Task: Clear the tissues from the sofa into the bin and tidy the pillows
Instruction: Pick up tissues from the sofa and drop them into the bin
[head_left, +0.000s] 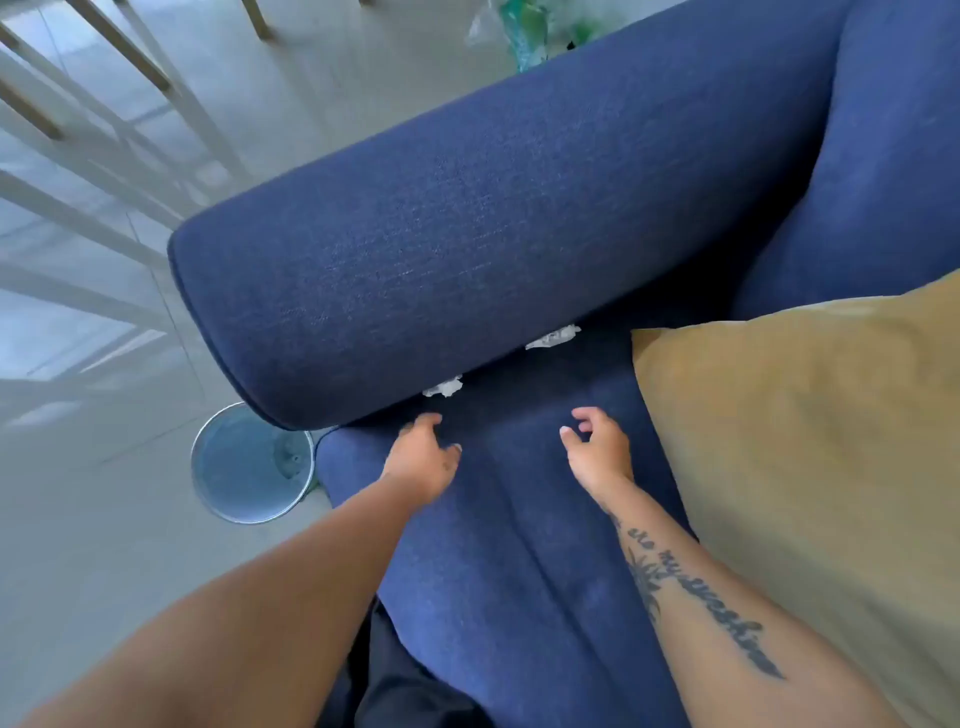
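Two crumpled white tissues lie on the blue sofa, both tucked into the crease btw. the seat cushion and the armrest.

- **L hand**: palm down over the seat. Fingers loosely curled and slightly apart, gripping nothing. Index tip near the closer tissue, not touching it.
- **R hand**: over the seat, just beside the pillow. Fingers bent and relaxed, thumb and index held apart w/ a gap btw. them, pinching nothing. Cannot tell whether either hand touches the fabric.
- **Near tissue**: partly under the armrest's lower edge, just beyond the L hand.
- **Far tissue**: further along the same crease, towards the backrest. Also half hidden by the armrest.
- **Pillow:** mustard-yellow, lying on the seat at the person's R. One corner points towards the far tissue, and its far side lies by the backrest.
- **Bin**: round metal pail, mouth up, on the tiled floor. It stands just beside the sofa's front corner, below the armrest's end.
- **Background:** white chair legs at upper L. A green-and-clear plastic bag beyond the armrest, blurred
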